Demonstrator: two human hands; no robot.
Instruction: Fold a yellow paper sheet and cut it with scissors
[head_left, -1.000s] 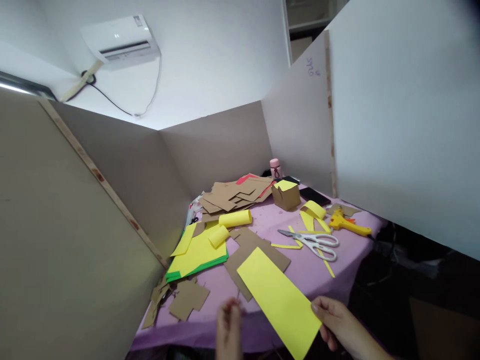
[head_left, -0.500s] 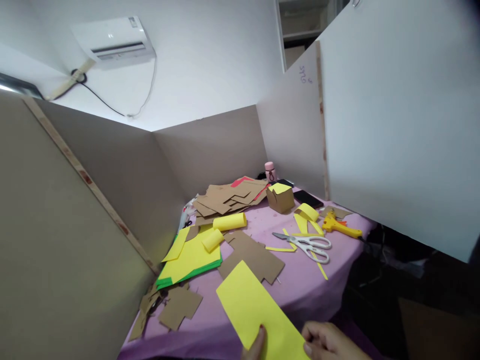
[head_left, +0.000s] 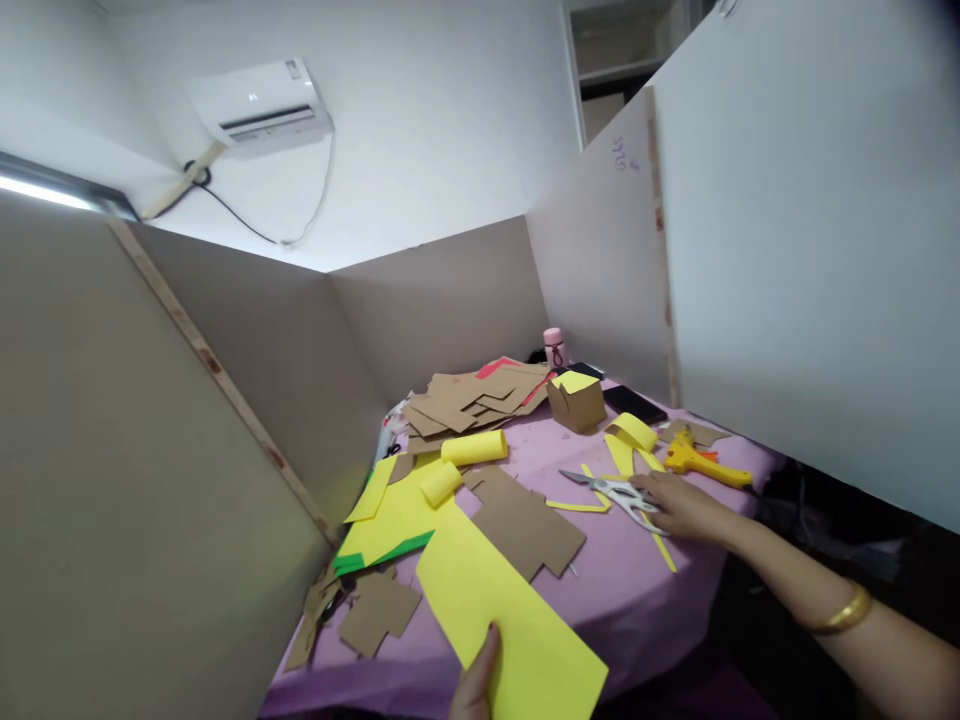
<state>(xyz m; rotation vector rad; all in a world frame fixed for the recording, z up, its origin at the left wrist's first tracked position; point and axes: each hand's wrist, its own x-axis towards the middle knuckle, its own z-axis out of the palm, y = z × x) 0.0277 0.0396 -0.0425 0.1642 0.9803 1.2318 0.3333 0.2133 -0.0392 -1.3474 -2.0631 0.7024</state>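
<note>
My left hand (head_left: 478, 680) holds a long sheet of yellow paper (head_left: 510, 610) near its lower edge. The thumb lies on top, and the other fingers are hidden beneath. Over the right part of the table, my right hand (head_left: 679, 505) has its fingers closed around the white handles of the scissors (head_left: 619, 487). The scissors lie on the purple cloth with their blades pointing left. Thin yellow paper strips (head_left: 577, 506) are under and around them. Close by are a curled yellow paper piece (head_left: 634, 432) and a yellow glue gun (head_left: 705, 462).
A cut cardboard piece (head_left: 517, 520) lies mid-table. Yellow and green sheets (head_left: 397, 510) with rolled yellow paper (head_left: 474, 447) are on the left. Behind stand a cardboard stack (head_left: 457, 400), a small cardboard box (head_left: 576, 405), a phone (head_left: 634, 403) and a pink bottle (head_left: 554, 348). Partitions (head_left: 435, 300) surround the table.
My right hand has let go of the yellow sheet and reached forward to the scissors' handles. The left hand still holds the sheet. The view has shifted slightly left.
</note>
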